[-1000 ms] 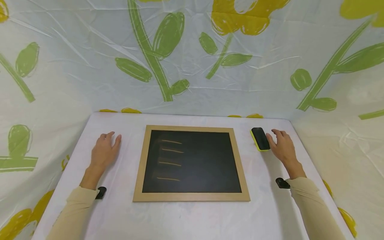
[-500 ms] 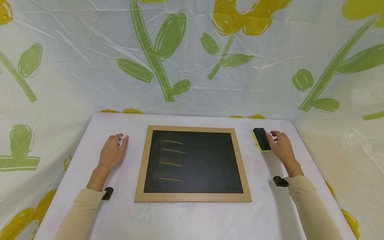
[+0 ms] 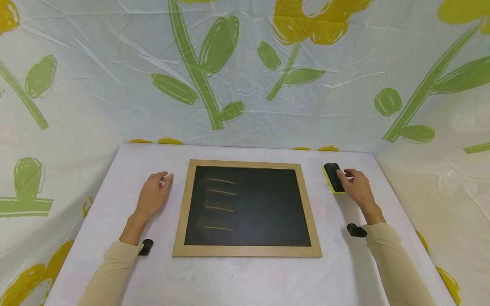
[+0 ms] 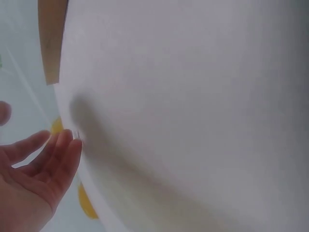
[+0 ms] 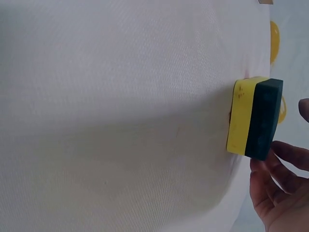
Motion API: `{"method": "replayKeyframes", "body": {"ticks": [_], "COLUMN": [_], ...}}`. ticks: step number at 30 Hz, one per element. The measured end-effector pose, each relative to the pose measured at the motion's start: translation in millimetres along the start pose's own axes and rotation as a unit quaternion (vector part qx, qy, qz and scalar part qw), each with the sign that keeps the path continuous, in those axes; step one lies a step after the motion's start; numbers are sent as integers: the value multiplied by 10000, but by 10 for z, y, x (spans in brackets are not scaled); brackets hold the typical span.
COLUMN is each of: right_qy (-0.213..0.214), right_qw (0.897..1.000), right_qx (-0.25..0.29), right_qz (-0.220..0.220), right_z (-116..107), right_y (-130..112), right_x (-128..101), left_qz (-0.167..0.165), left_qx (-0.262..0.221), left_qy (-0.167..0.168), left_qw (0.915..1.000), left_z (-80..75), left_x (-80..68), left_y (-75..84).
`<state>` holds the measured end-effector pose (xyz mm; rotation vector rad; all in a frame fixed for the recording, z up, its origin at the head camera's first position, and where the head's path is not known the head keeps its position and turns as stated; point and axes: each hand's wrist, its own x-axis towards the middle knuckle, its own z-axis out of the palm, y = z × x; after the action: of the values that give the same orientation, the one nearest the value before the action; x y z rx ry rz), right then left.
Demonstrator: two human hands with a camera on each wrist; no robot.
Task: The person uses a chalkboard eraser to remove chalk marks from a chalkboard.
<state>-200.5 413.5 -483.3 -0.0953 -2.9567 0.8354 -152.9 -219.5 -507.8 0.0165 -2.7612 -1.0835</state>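
Observation:
A wood-framed blackboard (image 3: 249, 208) lies flat on the white table, with several short chalk lines on its left half. To its left my left hand (image 3: 154, 194) hovers with loosely bent fingers and holds nothing; the left wrist view shows the hand (image 4: 34, 179) above the cloth. Right of the board lies a board eraser (image 3: 332, 177), yellow below and black on top. Over its right side reaches my right hand (image 3: 357, 187). From the right wrist, the fingertips (image 5: 275, 169) are close beside the eraser (image 5: 263, 118), the thumb apart from it; whether they touch I cannot tell.
White cloth covers the table (image 3: 245, 280). Behind and at both sides hangs a pale curtain (image 3: 126, 85) printed with yellow flowers and green leaves. A black wrist camera (image 3: 145, 247) sits at the left cuff, another wrist camera (image 3: 356, 230) at the right.
My left hand has moved right, closer to the board. My right hand has shifted slightly left, its thumb now over the eraser. Eraser and board stay in place.

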Motion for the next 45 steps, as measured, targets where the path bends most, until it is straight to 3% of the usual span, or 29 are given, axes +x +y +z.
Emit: {"method": "replayKeyframes", "body": {"ticks": [25, 31, 38, 45], "right_qy": [-635, -845, -962, -1095], "right_qw": [9971, 9946, 9926, 9906], "right_qx": [-63, -183, -242, -86], "right_qz": [423, 572, 698, 813], "right_z": [-18, -26, -33, -54], "right_y": [-36, -57, -71, -85], "right_x": [12, 35, 69, 83], "left_qz": [-55, -122, 46, 47], "left_qx": [-601, -598, -772, -933], "left_qy": [-516, -659, -664, -807], "left_qw": [9968, 9960, 9948, 9924], "left_z": [205, 217, 251, 267], "left_x": [1, -1, -7, 13], "left_y": [160, 168, 158, 152]}}
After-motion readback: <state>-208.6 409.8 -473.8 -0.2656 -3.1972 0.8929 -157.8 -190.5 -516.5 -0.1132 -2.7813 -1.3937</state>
